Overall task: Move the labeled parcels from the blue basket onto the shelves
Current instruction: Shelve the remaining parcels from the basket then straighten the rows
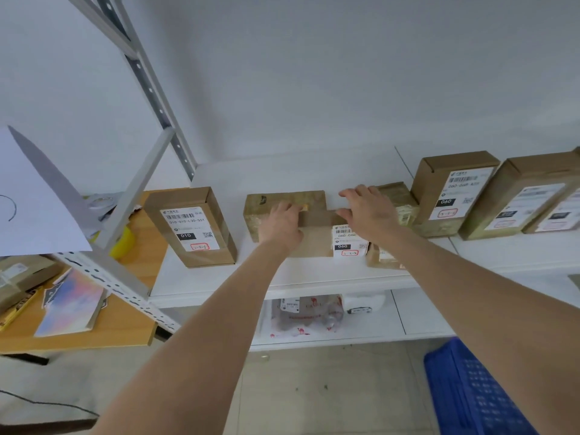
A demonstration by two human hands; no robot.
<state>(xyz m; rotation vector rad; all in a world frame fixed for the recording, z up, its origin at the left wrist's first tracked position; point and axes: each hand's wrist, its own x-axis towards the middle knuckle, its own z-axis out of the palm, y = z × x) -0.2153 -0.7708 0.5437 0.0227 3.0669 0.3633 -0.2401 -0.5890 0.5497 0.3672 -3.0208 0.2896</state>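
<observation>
Our left hand [284,222] and right hand [370,211] rest open on the 060 parcel [314,244] — probably squaring it, label outward, on the shelf [219,279].

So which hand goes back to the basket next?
Right hand, probably: the basket sits low on the right, beneath that arm; the left hand would have to cross over.

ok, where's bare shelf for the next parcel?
Upper shelf: bare gap between the 010 parcel and the middle parcel under the left hand and right hand, plus the strip behind them to the wall. Lower shelf: bare right of the bagged parcel. Crowded right of that hand, 060 box onward.
</observation>
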